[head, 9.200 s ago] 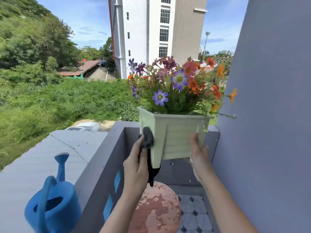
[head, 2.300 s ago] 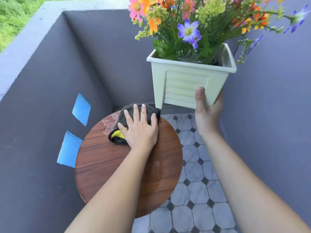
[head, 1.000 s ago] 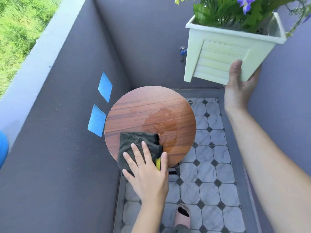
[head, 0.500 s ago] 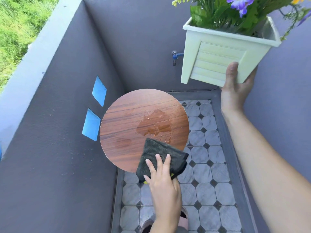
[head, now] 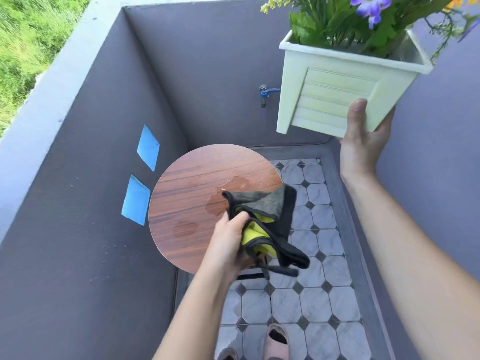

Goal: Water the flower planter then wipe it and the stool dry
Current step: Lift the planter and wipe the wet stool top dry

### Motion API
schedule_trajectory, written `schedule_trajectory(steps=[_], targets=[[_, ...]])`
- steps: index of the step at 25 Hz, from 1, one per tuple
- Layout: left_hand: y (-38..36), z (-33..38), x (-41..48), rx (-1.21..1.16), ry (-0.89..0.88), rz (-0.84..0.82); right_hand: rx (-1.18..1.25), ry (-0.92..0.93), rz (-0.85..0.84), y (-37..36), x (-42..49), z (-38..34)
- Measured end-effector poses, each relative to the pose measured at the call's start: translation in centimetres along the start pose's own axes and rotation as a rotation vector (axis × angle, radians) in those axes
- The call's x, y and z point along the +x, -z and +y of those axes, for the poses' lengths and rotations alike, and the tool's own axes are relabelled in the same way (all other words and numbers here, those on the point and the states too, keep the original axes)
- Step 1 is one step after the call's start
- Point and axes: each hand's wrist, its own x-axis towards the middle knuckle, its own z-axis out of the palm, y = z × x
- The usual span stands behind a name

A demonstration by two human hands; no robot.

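The pale green flower planter (head: 330,100), full of purple, yellow and orange flowers, hangs tilted in the air at the upper right. My right hand (head: 363,136) grips its lower corner from beneath. Below stands the round wooden stool (head: 187,203), with a wet patch near the middle of its top and a smaller damp spot closer to me. My left hand (head: 228,242) is above the stool's near right edge, shut on a bunched dark grey and yellow cloth (head: 270,224) that is lifted off the wood and dangles.
Grey balcony walls close in on the left, back and right. A blue tap (head: 265,94) sticks out of the back wall beside the planter. Two blue tape squares (head: 141,175) mark the left wall. My slippered feet (head: 275,339) stand on the tiled floor (head: 311,294).
My left hand was pressing the cloth flat on the stool's near edge; now it has bunched the cloth up and lifted it. The planter stays held aloft in my right hand.
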Motion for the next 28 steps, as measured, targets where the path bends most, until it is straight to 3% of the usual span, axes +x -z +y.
schedule_trajectory(steps=[2, 3, 5, 6, 7, 9, 11, 14, 17, 21, 23, 28], targets=[[2.3, 0.6, 1.3, 0.716, -0.218, 0.250, -0.001, 0.003, -0.002, 0.0, 0.1, 0.0], [3.4, 0.9, 1.4, 0.966, -0.345, 0.417, 0.000, 0.004, -0.004, 0.0, 0.0, 0.0], [3.5, 1.4, 0.9, 0.956, -0.653, 0.534, 0.006, 0.004, -0.003, -0.2, 0.0, 0.1], [2.8, 1.1, 0.8, 0.887, -0.762, 0.487, 0.009, 0.002, -0.003, -0.4, 0.0, 0.2], [1.7, 0.7, 1.1, 0.900, -0.797, 0.394, 0.012, 0.000, -0.006, -0.5, 0.0, 0.2], [-0.8, -2.0, 2.0, 1.124, -0.664, 0.255, 0.020, 0.001, -0.008, -0.7, -0.1, 0.3], [-2.1, -5.0, 3.3, 1.481, -0.528, 0.297, 0.025, -0.003, -0.005, -0.7, -0.2, 0.5], [-1.5, -6.5, 4.4, 1.742, -0.571, 0.170, 0.030, -0.016, 0.011, -0.6, -0.2, 1.0], [2.0, -6.6, 4.2, 1.775, -0.894, -0.033, 0.030, -0.010, 0.027, -0.7, -0.1, 0.9], [8.6, -7.4, 2.5, 1.750, -0.963, -0.125, 0.016, -0.001, 0.033, -0.3, 0.0, 1.0], [12.1, -7.0, 2.5, 1.663, -0.942, -0.005, 0.008, 0.006, 0.034, -0.1, -0.1, 0.9], [14.8, -1.6, 6.8, 1.437, -0.619, 0.417, -0.049, 0.024, 0.043, 0.4, -0.1, 0.7]])
